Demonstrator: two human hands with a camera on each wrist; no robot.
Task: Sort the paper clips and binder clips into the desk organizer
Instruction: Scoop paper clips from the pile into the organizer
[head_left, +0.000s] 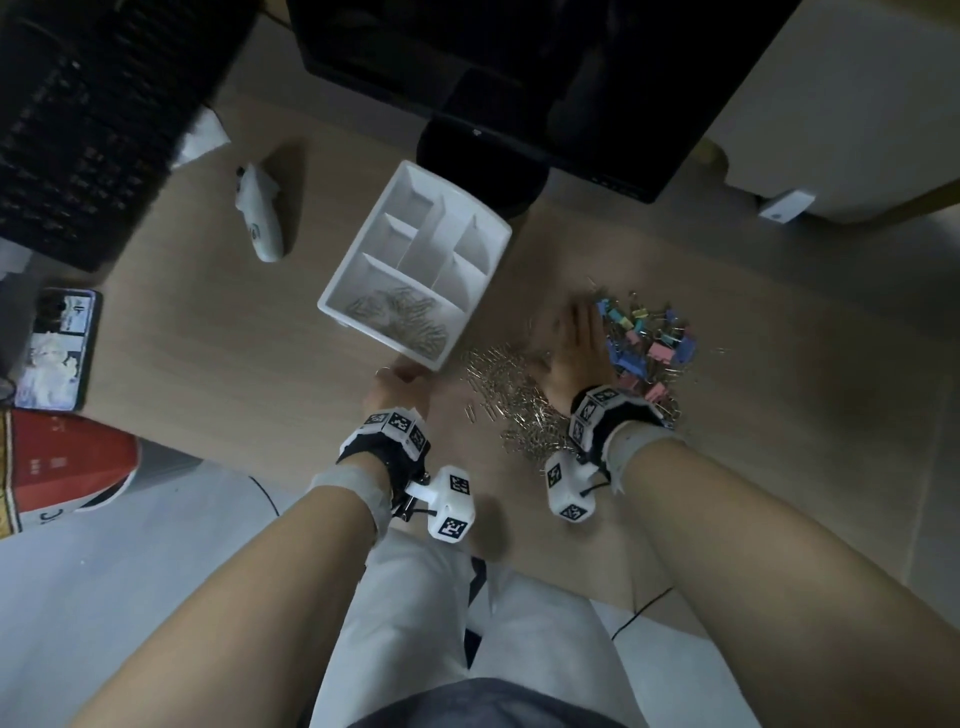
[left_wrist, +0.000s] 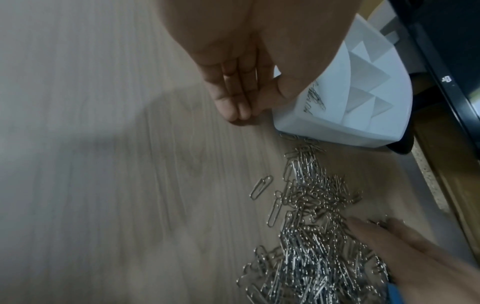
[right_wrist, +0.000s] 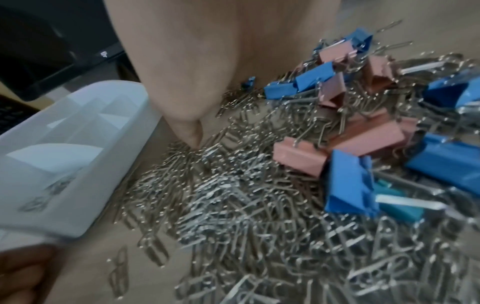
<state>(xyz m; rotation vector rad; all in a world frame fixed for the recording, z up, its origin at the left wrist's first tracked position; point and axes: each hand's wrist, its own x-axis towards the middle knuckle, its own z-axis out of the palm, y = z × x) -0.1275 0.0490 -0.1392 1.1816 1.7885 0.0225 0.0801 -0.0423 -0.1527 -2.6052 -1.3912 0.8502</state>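
Nearest, on the desk (head_left: 218, 374): loose paper clips (head_left: 519, 410), heaped just beside the desk organizer (head_left: 415, 260). Right hand (head_left: 576, 348) flat on the heap, fingers extended, dividing silver from the coloured binder clips (head_left: 649, 338). Left hand (left_wrist: 241, 82) at the organizer's near corner, fingers straight, seemingly steadying it; blur hides contact. Farther: some paper clips already in the front compartment. Mid-sort; next, gathering a bunch and dropping it there.

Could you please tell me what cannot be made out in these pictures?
- Head view: right hand fingers, motion-blurred over the silver wire paper clips.
- Right wrist view: the palm hides its own fingers, so any grip is unclear.
- Left wrist view: left hand hides the white plastic desk organizer corner, so contact is uncertain.
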